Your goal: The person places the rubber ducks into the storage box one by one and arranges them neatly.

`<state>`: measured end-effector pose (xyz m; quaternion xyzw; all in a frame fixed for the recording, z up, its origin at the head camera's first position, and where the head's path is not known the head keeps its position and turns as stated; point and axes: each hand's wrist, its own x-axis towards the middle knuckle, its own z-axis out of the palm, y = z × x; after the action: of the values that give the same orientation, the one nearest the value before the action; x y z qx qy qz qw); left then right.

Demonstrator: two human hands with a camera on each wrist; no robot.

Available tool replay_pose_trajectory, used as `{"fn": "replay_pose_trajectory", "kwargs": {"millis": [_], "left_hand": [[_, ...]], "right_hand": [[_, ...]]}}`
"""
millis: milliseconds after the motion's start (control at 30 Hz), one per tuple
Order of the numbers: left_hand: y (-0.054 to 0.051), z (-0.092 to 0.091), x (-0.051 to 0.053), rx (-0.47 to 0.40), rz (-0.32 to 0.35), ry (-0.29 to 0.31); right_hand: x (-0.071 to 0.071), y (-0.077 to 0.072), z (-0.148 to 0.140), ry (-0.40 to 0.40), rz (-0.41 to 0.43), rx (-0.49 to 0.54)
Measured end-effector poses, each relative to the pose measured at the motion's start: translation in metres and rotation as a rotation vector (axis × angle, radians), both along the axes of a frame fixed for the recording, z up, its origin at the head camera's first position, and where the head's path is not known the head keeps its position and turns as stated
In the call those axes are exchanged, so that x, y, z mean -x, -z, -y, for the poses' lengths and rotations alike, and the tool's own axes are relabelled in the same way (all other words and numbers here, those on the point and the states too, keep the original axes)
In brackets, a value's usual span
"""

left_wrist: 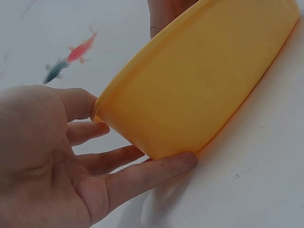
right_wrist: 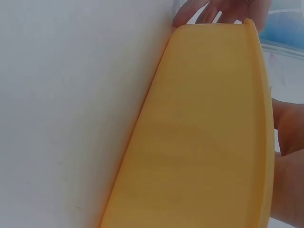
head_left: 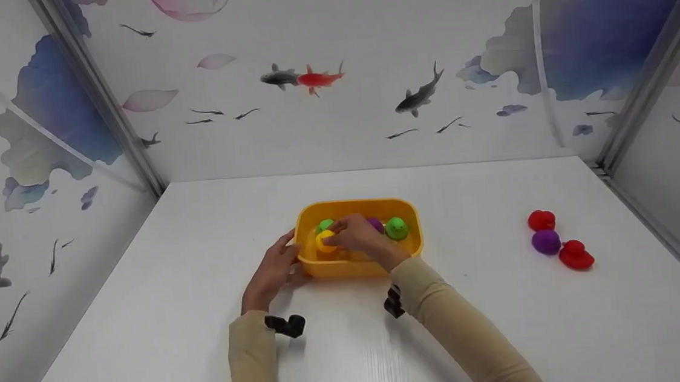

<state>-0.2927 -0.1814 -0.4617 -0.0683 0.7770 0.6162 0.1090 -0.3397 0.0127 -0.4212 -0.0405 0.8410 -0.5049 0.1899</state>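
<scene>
While I look on through the head view, the left hand (head_left: 272, 272) rests against the left end of a yellow bin (head_left: 346, 269), its fingers spread and fairly straight, touching the rim and the end wall. From my end I see the right hand (head_left: 358, 235) reaching over the near rim, thumb and finger pinching the top of a yellow toy (head_left: 325, 250) in the bin's left part; the right wrist view hides those fingertips from me behind the wall. Just behind that toy I make out a light green toy (head_left: 324, 225), partly covered by the fingers. A purple toy (head_left: 375, 224) and a green toy (head_left: 397, 229) lie in the right part, beside each other. The bin stands upright on the white table (head_left: 144, 328). Well to its right I find two red toys (head_left: 576, 255) and another purple one (head_left: 546, 241), grouped close together.
</scene>
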Motion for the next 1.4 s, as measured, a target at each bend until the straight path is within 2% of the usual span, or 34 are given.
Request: {"fn": "replay_pose_trajectory", "kwargs": {"millis": [467, 633, 800, 933, 1100, 1400], "left_hand": [[-0.001, 0.0, 0.001, 0.001, 0.009, 0.0], [-0.003, -0.002, 0.0, 0.006, 0.013, -0.003], [-0.003, -0.002, -0.001, 0.013, 0.011, -0.003], [-0.001, -0.002, 0.0, 0.003, 0.002, -0.005], [0.003, -0.004, 0.003, -0.019, 0.01, -0.004], [0.002, 0.0, 0.002, -0.03, 0.027, -0.022]], "right_hand": [[-0.003, 0.003, 0.01, -0.025, -0.019, -0.093], [-0.003, 0.005, 0.013, -0.024, -0.038, -0.103], [-0.003, 0.007, 0.015, -0.027, -0.026, -0.065], [-0.003, 0.006, 0.012, -0.058, -0.033, -0.074], [-0.003, 0.0, -0.004, -0.078, -0.041, -0.066], [-0.013, -0.029, -0.049, -0.117, -0.032, 0.087]]}}
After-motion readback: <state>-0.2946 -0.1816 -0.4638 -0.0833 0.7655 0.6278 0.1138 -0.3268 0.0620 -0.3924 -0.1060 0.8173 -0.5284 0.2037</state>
